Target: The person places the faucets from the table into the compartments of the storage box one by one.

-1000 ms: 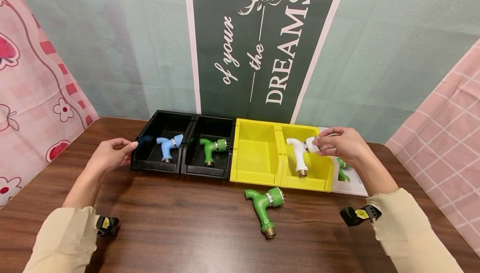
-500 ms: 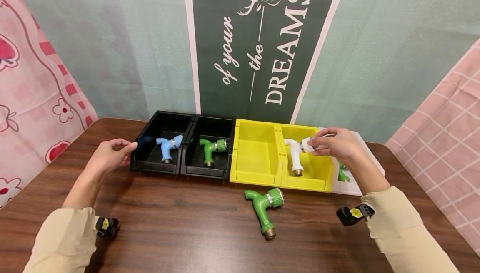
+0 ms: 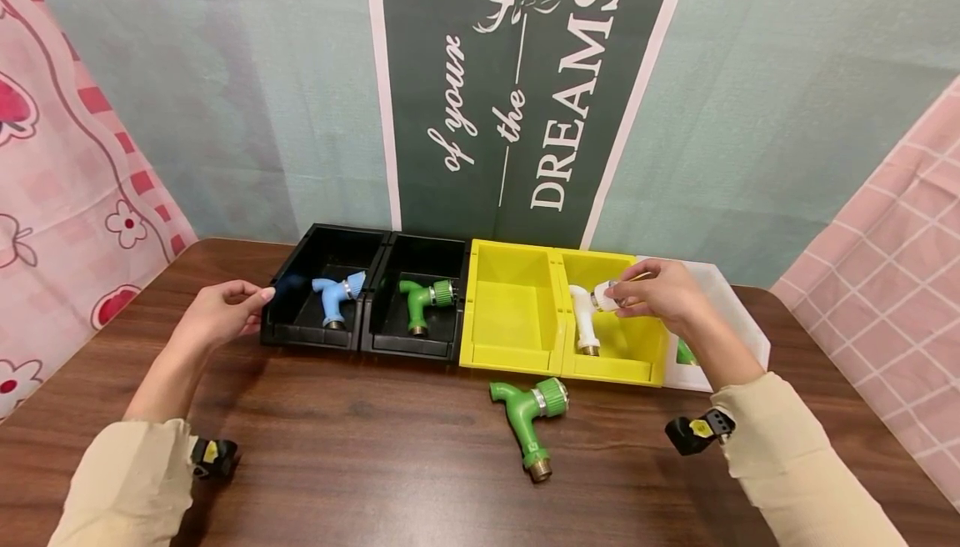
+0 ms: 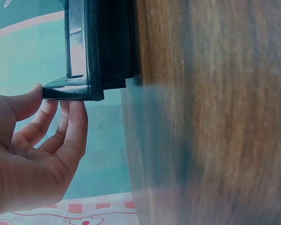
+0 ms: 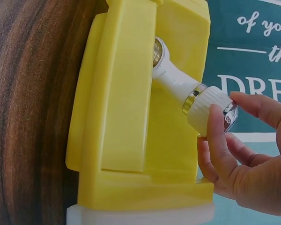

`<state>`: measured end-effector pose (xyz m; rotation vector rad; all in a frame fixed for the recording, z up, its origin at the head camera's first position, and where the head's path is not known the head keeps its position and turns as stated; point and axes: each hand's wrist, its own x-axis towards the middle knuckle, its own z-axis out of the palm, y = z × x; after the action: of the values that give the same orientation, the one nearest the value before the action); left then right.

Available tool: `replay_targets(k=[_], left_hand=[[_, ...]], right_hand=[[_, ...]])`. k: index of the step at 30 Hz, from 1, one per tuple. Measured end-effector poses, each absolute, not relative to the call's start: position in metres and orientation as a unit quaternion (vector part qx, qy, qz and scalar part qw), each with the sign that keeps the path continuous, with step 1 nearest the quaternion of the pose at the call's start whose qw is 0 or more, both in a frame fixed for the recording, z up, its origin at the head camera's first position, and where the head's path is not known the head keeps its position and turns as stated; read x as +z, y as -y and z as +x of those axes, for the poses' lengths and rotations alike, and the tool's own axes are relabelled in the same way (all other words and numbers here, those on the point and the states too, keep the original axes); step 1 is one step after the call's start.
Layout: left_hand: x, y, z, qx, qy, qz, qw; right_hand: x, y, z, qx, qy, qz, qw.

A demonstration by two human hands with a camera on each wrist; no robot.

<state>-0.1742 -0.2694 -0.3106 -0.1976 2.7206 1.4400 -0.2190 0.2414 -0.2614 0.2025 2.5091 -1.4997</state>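
My right hand (image 3: pixel 660 295) pinches the ribbed knob of a white faucet (image 5: pixel 178 86) with thumb and fingers. The faucet is down inside the right yellow bin (image 3: pixel 611 370), its brass-threaded end pointing to the bin's front. At the far left, my left hand (image 3: pixel 223 312) holds the side edge of a black bin (image 4: pixel 79 89), thumb at the rim and fingertips against the outer wall. A blue faucet (image 3: pixel 333 301) lies in that black bin. On the table in front of the yellow bins lies a green faucet (image 3: pixel 528 422).
A second black bin (image 3: pixel 411 347) holds another green faucet (image 3: pixel 420 305). Beside it stands the left yellow bin (image 3: pixel 510 357). A white bin (image 3: pixel 738 313) at the right end has something green in it, partly hidden by my right hand. Fabric hangs behind the wooden table (image 3: pixel 360 464).
My right hand has moved left and slightly down, lowering the white faucet into the right yellow bin. The left hand has stayed at the black bin.
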Motion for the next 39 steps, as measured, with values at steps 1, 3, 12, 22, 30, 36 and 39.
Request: replay_targets(k=[1, 3, 12, 22, 30, 36, 39], left_hand=[[-0.311, 0.27, -0.174, 0.466, -0.882, -0.065, 0.029], [-0.312, 0.27, -0.174, 0.466, -0.882, -0.066, 0.029], [-0.313, 0.27, -0.174, 0.47, -0.88, -0.065, 0.021], [-0.313, 0.269, -0.173, 0.464, -0.884, -0.064, 0.021], [-0.313, 0.269, -0.174, 0.467, -0.882, -0.06, 0.018], [-0.313, 0.268, -0.176, 0.471, -0.88, -0.057, 0.017], [-0.314, 0.269, -0.176, 0.467, -0.882, -0.058, 0.018]], right_hand=[[-0.262, -0.241, -0.219, -0.506, -0.854, 0.069, 0.104], [-0.263, -0.24, -0.219, -0.503, -0.856, 0.068, 0.102], [-0.271, -0.238, -0.219, -0.485, -0.867, 0.058, 0.094], [-0.275, -0.237, -0.219, -0.433, -0.896, 0.045, 0.084], [-0.275, -0.237, -0.219, -0.43, -0.897, 0.039, 0.097], [-0.274, -0.238, -0.219, -0.442, -0.891, 0.026, 0.101], [-0.273, -0.239, -0.219, -0.445, -0.889, 0.027, 0.101]])
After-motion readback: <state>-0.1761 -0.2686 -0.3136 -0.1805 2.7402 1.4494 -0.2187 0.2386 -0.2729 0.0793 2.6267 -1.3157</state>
